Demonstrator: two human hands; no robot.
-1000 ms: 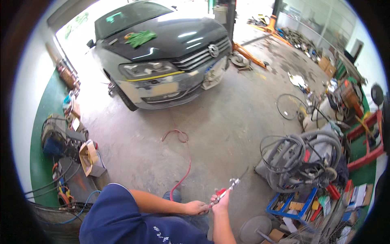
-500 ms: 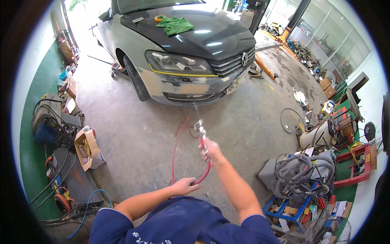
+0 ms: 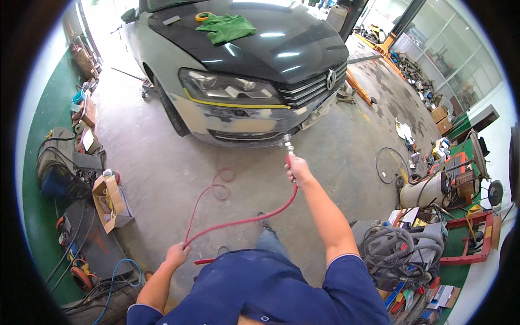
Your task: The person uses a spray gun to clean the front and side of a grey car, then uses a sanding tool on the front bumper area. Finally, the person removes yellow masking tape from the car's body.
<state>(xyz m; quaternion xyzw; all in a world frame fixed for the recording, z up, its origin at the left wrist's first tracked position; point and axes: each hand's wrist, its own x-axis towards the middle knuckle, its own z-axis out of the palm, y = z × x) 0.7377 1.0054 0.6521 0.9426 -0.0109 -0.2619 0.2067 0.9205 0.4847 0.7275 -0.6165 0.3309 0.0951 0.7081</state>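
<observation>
Red hose (image 3: pixel 238 222) bends from the left hand (image 3: pixel 177 253), low down by the person's side, up to the right hand (image 3: pixel 299 170), out in front of the car (image 3: pixel 292 43). Left fingers are curled round the hose. The right hand grips its end, just below a shiny metal tip (image 3: pixel 287 143) that points at the bumper (image 3: pixel 238 125). Work on the car looks only part done: yellow tape (image 3: pixel 233 105) is on under the lamp (image 3: pixel 230 86), but the bumper is patchy grey and cream, not one colour yet. I can't tell if anything blows from the tip
</observation>
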